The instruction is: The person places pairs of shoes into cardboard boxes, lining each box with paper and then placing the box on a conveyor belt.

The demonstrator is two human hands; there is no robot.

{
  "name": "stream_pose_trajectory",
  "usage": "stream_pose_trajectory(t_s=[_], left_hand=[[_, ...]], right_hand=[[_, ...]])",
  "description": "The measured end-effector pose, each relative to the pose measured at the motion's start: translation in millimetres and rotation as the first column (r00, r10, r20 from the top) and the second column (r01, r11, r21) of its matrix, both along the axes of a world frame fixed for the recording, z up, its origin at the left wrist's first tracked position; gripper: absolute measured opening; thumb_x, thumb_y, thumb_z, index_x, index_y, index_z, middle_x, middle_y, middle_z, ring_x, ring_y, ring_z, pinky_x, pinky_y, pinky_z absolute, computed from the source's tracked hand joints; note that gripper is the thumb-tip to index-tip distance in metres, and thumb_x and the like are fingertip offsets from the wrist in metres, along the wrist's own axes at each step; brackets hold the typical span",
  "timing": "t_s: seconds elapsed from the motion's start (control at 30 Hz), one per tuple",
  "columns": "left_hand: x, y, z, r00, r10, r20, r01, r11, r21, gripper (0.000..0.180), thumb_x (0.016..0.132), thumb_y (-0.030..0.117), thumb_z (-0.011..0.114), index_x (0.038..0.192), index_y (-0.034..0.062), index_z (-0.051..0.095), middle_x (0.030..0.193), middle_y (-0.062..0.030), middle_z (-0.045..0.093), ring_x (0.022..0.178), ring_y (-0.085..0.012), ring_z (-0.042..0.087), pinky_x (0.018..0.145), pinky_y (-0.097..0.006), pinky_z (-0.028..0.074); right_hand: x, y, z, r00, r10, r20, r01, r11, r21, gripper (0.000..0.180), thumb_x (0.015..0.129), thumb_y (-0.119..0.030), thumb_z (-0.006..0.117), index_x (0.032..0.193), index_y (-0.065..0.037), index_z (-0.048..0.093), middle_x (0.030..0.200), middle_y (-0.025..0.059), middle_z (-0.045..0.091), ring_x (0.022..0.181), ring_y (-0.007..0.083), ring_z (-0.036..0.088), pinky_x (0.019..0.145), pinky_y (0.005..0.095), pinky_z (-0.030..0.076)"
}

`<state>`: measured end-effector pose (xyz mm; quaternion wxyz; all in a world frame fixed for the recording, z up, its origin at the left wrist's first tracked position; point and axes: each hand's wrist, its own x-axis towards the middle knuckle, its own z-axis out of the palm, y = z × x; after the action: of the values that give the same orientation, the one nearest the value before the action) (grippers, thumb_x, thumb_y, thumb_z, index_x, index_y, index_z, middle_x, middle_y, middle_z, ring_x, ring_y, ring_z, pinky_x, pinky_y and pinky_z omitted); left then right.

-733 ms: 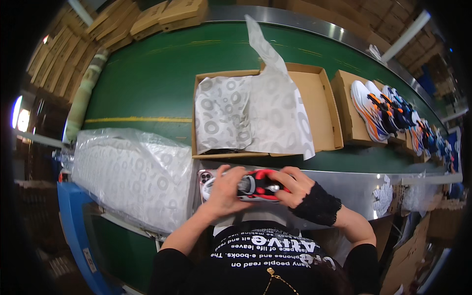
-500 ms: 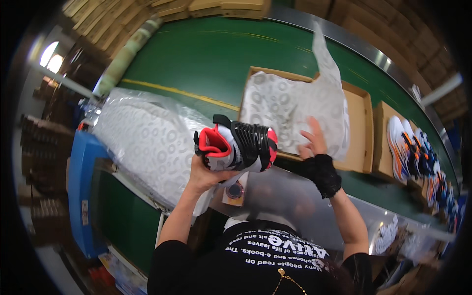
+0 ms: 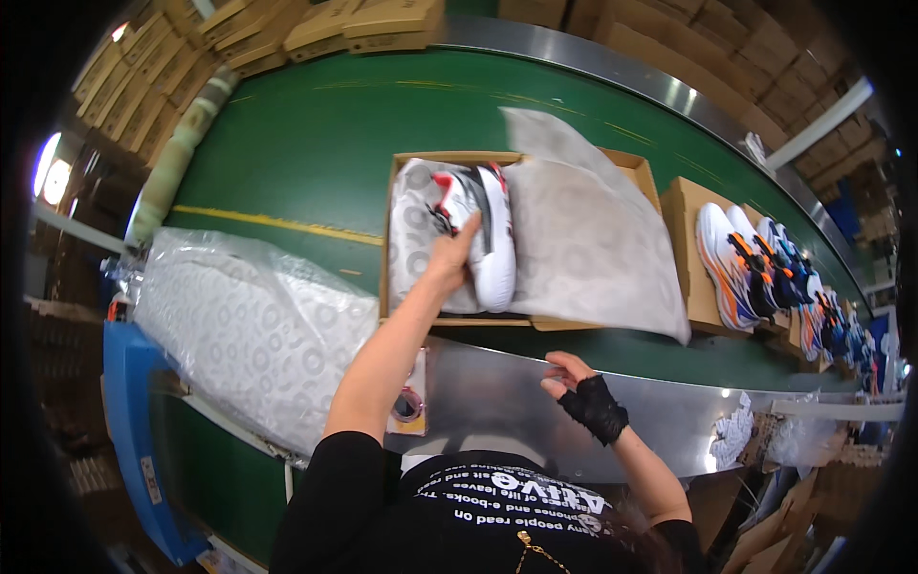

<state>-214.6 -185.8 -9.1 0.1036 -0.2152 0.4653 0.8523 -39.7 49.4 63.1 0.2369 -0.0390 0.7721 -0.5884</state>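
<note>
So the shoe (image 3: 495,253) is over the left part of the open box (image 3: 459,156), above the patterned paper (image 3: 593,249), tipped over with its white sole facing right. Can't tell whether it's actually resting on the paper or held just clear. The left hand (image 3: 457,256) has it around the middle, partly closed, thumb side showing and the other fingers mostly hidden. Right hand (image 3: 579,385), the one in the black glove (image 3: 598,411), is holding nothing, fingers loosely curled above the metal counter (image 3: 497,383). My guess on handling: pretty light, easy one-hander. The sole looks like firm foam with some give, so it should grip fine and take a squeeze; the red-lined collar is probably soft and would fold if you pinched it. I'd hold it at the midsole or heel and leave the collar alone. Not fragile, I reckon, though white would likely scuff. The paper's the delicate bit: thin, probably slippery, easy to crease.
</note>
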Motion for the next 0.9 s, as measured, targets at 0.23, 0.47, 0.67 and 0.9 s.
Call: stream_pose_trajectory(t_s=[0.23, 0.47, 0.67, 0.9], left_hand=[[23, 60, 7, 0.849, -0.501, 0.169, 0.485, 0.865, 0.128, 0.051, 0.085, 0.034, 0.05, 0.113, -0.0072, 0.038, 0.107, -0.018, 0.05, 0.094, -0.0294, 0.053, 0.08, -0.041, 0.044], [69, -38, 40, 0.916, 0.289, -0.277, -0.378, 0.852, -0.362, 0.044, 0.089, 0.037, 0.038, 0.106, -0.0014, 0.049, 0.1, -0.0104, 0.054, 0.095, -0.0229, 0.051, 0.079, -0.035, 0.041], [76, -55, -21, 0.963, -0.133, -0.236, -0.121, 0.569, -0.813, 0.059, 0.087, 0.045, 0.033, 0.09, -0.0093, 0.055, 0.084, -0.0173, 0.06, 0.08, -0.0263, 0.055, 0.074, -0.035, 0.041], [52, -56, 15, 0.971, -0.237, 0.016, 0.202, 0.789, -0.58, 0.054, 0.086, 0.045, 0.034, 0.094, -0.0048, 0.055, 0.077, -0.0136, 0.059, 0.07, -0.0203, 0.056, 0.059, -0.033, 0.045]], right_hand=[[-41, 44, -45, 0.622, -0.542, 0.565, 0.782, 0.46, -0.421, 0.046, 0.075, -0.013, 0.061, 0.115, -0.003, 0.04, 0.106, 0.0105, 0.052, 0.091, 0.016, 0.052, 0.076, 0.0286, 0.043], [-48, -23, -45, 0.569, -0.183, -0.802, 0.58, 0.78, 0.234, 0.039, 0.067, -0.002, 0.057, 0.105, -0.004, 0.048, 0.111, 0.0109, 0.049, 0.103, 0.0246, 0.046, 0.08, 0.0387, 0.035], [-52, -44, -73, 0.414, 0.422, -0.807, 0.556, 0.584, 0.591, 0.047, 0.07, 0.001, 0.047, 0.113, -0.015, 0.048, 0.126, 0.0063, 0.04, 0.114, 0.0283, 0.036, 0.083, 0.0494, 0.027], [-64, -33, -29, 0.623, 0.434, -0.651, 0.364, 0.575, 0.732, 0.049, 0.072, -0.002, 0.046, 0.118, -0.016, 0.045, 0.127, 0.0073, 0.038, 0.117, 0.0293, 0.035, 0.083, 0.0565, 0.03]])
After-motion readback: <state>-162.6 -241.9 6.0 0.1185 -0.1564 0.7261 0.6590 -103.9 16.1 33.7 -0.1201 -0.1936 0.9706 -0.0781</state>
